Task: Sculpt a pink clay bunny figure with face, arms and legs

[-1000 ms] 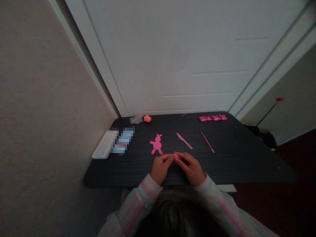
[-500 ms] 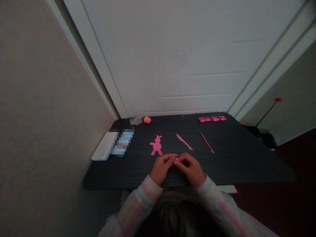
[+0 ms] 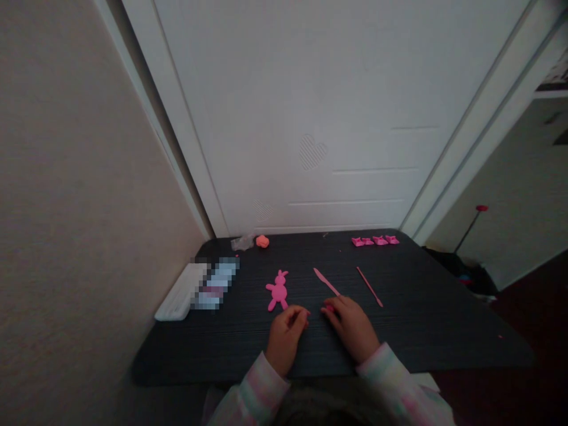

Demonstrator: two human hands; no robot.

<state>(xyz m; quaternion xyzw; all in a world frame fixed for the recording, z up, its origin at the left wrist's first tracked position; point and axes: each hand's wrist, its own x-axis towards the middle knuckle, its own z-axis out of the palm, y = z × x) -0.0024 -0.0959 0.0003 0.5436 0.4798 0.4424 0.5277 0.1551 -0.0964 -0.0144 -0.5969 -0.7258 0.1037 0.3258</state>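
Note:
My left hand [image 3: 284, 338] is closed in a pinch just below the pink clay rabbit [image 3: 279, 291], which lies flat on the dark table. A pinkish speck shows at its fingertips, too small to make out. My right hand [image 3: 352, 328] curls its fingers round a small lump of pink clay [image 3: 329, 307]. That hand is beside the lower end of a pink modelling knife [image 3: 326, 280]. To its right lies a thin pink modelling stick [image 3: 369, 286].
Several folded-looking pink clay pieces [image 3: 375, 241] stand in a row at the table's far right. At the far left are an orange clay lump [image 3: 262, 241] and crumpled clear plastic [image 3: 242, 243]. A white tray [image 3: 177, 299] and a blurred packet [image 3: 217, 285] lie by the left wall.
My hands have come apart from where they met over the pink clay; the lump is now in the right hand. The camera view has tilted upward, so the table appears lower.

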